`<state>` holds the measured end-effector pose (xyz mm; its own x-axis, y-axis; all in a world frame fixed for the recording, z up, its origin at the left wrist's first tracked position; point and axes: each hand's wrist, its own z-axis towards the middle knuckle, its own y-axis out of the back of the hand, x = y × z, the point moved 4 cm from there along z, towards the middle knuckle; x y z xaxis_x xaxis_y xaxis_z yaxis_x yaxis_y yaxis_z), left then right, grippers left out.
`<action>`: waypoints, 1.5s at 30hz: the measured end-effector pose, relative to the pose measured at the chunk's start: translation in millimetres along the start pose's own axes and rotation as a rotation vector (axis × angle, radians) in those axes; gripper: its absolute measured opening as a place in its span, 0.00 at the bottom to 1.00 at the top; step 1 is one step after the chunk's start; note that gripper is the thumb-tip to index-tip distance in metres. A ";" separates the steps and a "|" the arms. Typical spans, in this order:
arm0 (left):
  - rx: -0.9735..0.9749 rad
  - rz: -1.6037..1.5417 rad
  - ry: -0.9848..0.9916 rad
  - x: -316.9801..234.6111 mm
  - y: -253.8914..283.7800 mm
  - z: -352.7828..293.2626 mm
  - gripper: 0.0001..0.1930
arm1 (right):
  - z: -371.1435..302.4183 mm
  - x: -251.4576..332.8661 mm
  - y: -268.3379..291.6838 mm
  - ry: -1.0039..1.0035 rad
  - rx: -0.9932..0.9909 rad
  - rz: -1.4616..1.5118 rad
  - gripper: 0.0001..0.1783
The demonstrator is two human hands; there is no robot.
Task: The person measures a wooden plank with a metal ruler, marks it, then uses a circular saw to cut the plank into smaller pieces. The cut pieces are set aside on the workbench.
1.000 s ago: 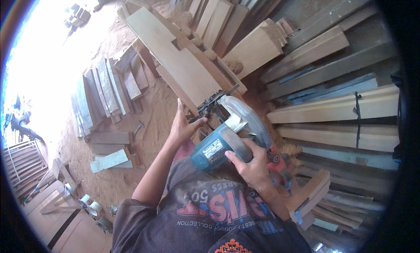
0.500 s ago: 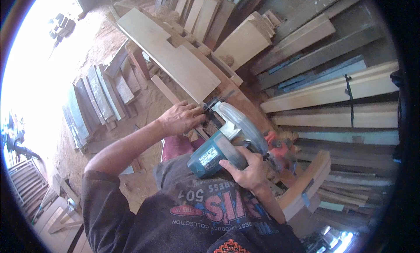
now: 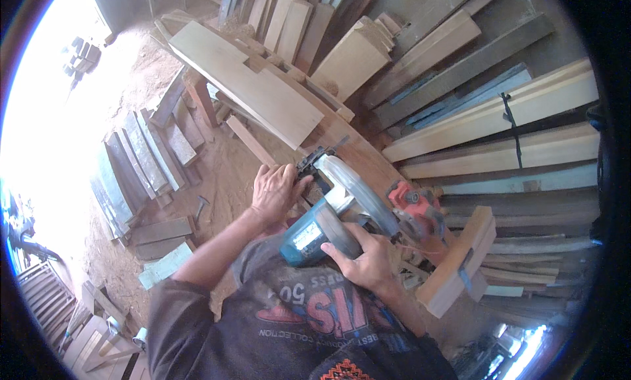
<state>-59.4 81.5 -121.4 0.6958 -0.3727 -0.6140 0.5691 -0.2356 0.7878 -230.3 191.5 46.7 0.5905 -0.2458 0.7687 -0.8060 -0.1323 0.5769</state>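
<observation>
A blue circular saw (image 3: 328,216) with a grey blade guard rests on a wooden bench (image 3: 358,150). My right hand (image 3: 365,255) grips its handle from behind. My left hand (image 3: 276,189) lies flat over the saw's front base plate, fingers closed around its edge. Ahead of the saw a wide pale plank (image 3: 246,84) with a notched edge lies along the bench. A red power tool (image 3: 414,206) sits just right of the saw.
Long boards (image 3: 493,117) are stacked to the right, and upright planks (image 3: 289,19) lean at the back. Short grey offcuts (image 3: 151,163) lie on the sawdust floor to the left. A pale wood block (image 3: 460,262) juts out near my right elbow.
My left hand has stayed at the saw's front while my arm stretched out. The view shifted, so the saw and bench now sit lower and more central.
</observation>
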 end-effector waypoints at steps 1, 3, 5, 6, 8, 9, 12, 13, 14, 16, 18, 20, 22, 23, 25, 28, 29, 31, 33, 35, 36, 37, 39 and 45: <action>-0.049 -0.043 0.119 -4.4 -0.5 -4.2 0.20 | -0.5 1.4 0.8 0.007 0.011 0.001 0.19; -0.127 -0.100 0.281 -11.3 -0.7 -10.1 0.22 | 0.8 3.7 4.4 0.041 0.030 -0.005 0.19; -0.168 -0.156 0.425 -12.0 -2.1 -16.2 0.23 | 2.5 4.5 6.3 0.050 0.057 -0.017 0.19; -0.198 -0.168 0.422 -12.4 -3.8 -18.3 0.23 | 3.9 4.3 7.5 0.067 0.059 -0.027 0.19; -0.194 -0.163 0.455 -5.8 -9.6 -25.5 0.23 | 5.9 3.5 9.0 0.056 0.091 -0.006 0.19; -0.265 -0.402 0.530 3.9 -13.2 -32.2 0.24 | 6.4 3.5 10.2 0.055 0.097 0.005 0.19; -0.560 -0.970 0.642 42.2 -23.5 -58.4 0.26 | 6.2 4.3 13.8 0.067 0.116 -0.036 0.19; -0.705 -1.108 0.839 65.0 -25.7 -76.6 0.27 | 6.5 3.4 14.3 0.056 0.134 -0.042 0.19; -0.839 -1.255 1.011 85.1 -27.5 -94.6 0.28 | 6.8 3.6 15.0 0.057 0.142 -0.046 0.19; -0.981 -1.475 1.260 102.3 -45.4 -106.4 0.32 | 7.5 4.1 16.5 0.062 0.158 -0.053 0.19; -1.016 -1.575 1.518 102.7 -68.0 -104.3 0.37 | 8.5 5.4 18.6 0.086 0.182 -0.041 0.18; -0.892 -1.613 1.281 81.6 -96.3 -66.0 0.40 | 9.6 5.2 19.7 0.069 0.202 -0.055 0.18; -0.812 -1.636 1.208 73.7 -106.5 -52.4 0.43 | 9.9 5.7 19.9 0.085 0.203 -0.068 0.17; -0.779 -1.652 1.204 72.8 -107.3 -50.7 0.45 | 10.4 6.1 20.2 0.100 0.193 -0.066 0.17; -0.786 -1.651 1.232 76.5 -99.3 -62.5 0.48 | 11.4 5.6 21.1 0.124 0.190 -0.063 0.17; -0.838 -1.609 1.292 81.7 -78.7 -87.3 0.55 | 11.9 3.2 21.4 0.127 0.200 -0.072 0.17; -0.863 -1.601 1.287 78.8 -74.9 -90.7 0.55 | 11.0 1.8 21.3 0.112 0.205 -0.075 0.17; -0.937 -1.591 1.291 75.0 -69.7 -82.7 0.56 | 13.3 -0.1 20.5 0.109 0.199 -0.075 0.16; -0.694 -1.624 1.228 55.8 -78.5 -61.0 0.55 | 10.1 -0.8 18.5 0.087 0.204 -0.062 0.16; -0.664 -1.646 1.146 48.6 -80.2 -42.3 0.55 | 7.2 -1.7 17.3 0.051 0.181 -0.034 0.16; -0.640 -1.659 1.146 48.6 -79.3 -41.4 0.52 | 5.9 -2.8 17.2 0.036 0.171 -0.012 0.16; -0.580 -1.672 1.173 46.0 -80.5 -41.4 0.49 | 5.4 -3.7 17.3 0.026 0.166 -0.032 0.16; -0.475 -1.673 1.151 41.8 -78.7 -47.3 0.43 | 6.2 -6.0 16.5 0.012 0.155 -0.049 0.16; -0.329 -1.434 0.786 22.6 -52.8 -58.7 0.29 | 3.9 -9.2 13.1 -0.014 0.072 -0.003 0.16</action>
<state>-48.0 138.2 -179.7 -0.4589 0.5004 -0.7342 0.8885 0.2597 -0.3784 -246.4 188.4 46.1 0.5929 -0.2584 0.7627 -0.8052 -0.2021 0.5575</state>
